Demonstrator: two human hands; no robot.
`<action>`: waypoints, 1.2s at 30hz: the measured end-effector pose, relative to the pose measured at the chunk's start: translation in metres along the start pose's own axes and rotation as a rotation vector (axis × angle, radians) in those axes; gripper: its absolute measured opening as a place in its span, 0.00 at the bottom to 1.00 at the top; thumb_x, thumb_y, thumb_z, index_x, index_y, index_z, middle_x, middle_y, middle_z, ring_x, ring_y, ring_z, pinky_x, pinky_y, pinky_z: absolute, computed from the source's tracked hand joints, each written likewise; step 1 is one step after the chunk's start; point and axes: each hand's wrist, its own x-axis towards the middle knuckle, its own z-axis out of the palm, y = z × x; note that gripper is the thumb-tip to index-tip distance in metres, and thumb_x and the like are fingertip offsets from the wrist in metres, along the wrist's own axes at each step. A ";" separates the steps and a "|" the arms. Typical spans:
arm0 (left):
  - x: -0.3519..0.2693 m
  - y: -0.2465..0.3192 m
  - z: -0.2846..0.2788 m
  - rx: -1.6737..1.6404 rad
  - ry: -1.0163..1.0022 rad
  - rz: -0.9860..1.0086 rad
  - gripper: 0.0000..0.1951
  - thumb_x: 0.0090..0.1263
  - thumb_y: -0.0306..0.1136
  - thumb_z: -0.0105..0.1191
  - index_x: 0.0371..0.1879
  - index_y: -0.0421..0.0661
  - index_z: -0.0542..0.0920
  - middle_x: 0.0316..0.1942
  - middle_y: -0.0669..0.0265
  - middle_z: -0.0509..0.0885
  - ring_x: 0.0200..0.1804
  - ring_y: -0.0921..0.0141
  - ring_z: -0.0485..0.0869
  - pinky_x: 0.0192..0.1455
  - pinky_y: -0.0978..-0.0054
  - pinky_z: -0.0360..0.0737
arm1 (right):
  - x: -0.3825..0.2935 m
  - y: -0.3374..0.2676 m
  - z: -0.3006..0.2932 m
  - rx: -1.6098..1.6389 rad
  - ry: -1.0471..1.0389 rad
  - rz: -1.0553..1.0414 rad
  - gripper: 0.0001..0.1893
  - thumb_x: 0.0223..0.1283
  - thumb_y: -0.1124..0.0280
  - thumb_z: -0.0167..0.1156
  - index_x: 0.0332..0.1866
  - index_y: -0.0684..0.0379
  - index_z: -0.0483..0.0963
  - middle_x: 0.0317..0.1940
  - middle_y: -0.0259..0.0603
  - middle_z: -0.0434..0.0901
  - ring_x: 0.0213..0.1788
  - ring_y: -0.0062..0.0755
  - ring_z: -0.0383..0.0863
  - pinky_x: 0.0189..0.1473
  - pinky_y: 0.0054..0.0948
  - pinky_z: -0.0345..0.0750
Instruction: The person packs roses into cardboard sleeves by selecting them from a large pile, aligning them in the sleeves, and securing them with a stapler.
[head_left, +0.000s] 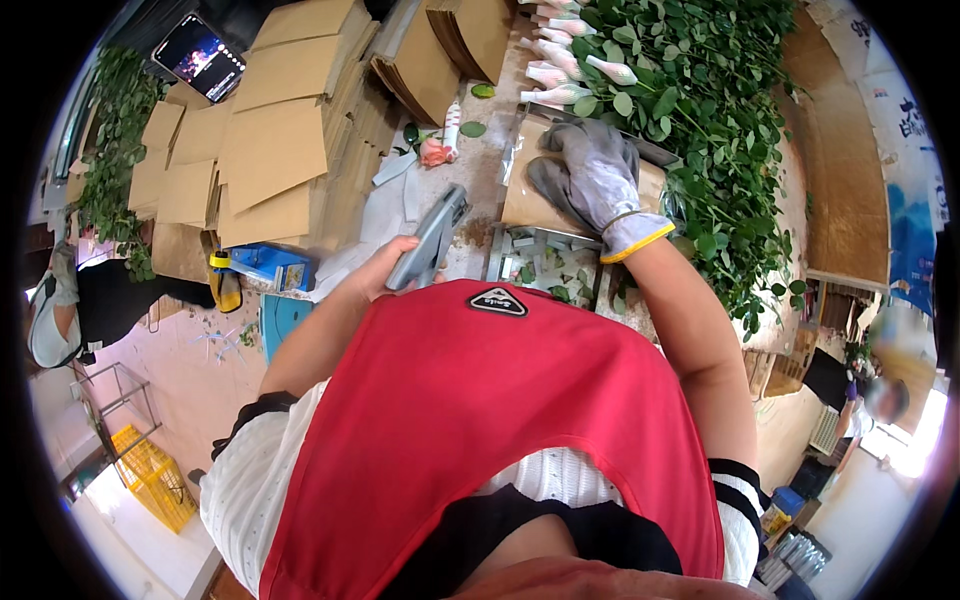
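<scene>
My bare left hand (386, 266) is closed around a grey stapler-like hand tool (431, 236), which points up and away from me. My right hand (589, 176) wears a grey work glove with a yellow cuff edge and rests on brown cardboard (525, 195) in a metal-edged frame; its fingertips are partly hidden. Beyond that hand lie roses in white netting sleeves (562, 94), their leafy stems (712, 150) running to the right. One pink rose (433, 151) lies by a striped white sleeve (451, 124) between the tool and the cardboard stacks.
Stacked cardboard sheets (277, 142) fill the left of the table, with a phone (199, 58) behind them. A blue box (274, 266) sits at the left edge. Below the frame is a tray with leaf scraps (551, 262). Other people are at far left and far right.
</scene>
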 end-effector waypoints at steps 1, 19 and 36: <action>-0.002 0.002 0.007 -0.252 -0.127 -0.047 0.26 0.68 0.38 0.53 0.62 0.36 0.71 0.46 0.52 0.83 0.41 0.64 0.84 0.46 0.64 0.83 | 0.000 0.000 0.000 0.017 -0.043 0.019 0.22 0.53 0.47 0.65 0.48 0.49 0.78 0.49 0.46 0.77 0.56 0.54 0.73 0.58 0.50 0.68; 0.022 0.073 0.062 0.951 0.026 0.231 0.45 0.49 0.23 0.57 0.75 0.48 0.61 0.48 0.62 0.78 0.46 0.70 0.76 0.53 0.73 0.75 | 0.000 -0.003 -0.003 -0.003 0.027 0.019 0.15 0.55 0.54 0.64 0.45 0.49 0.77 0.47 0.43 0.78 0.53 0.53 0.74 0.52 0.50 0.71; 0.031 0.023 0.026 0.826 0.027 0.195 0.32 0.59 0.35 0.66 0.62 0.39 0.69 0.45 0.61 0.82 0.48 0.70 0.81 0.54 0.71 0.78 | 0.000 0.004 0.011 -0.043 0.119 -0.026 0.14 0.56 0.59 0.63 0.47 0.49 0.79 0.46 0.46 0.79 0.50 0.55 0.76 0.51 0.51 0.73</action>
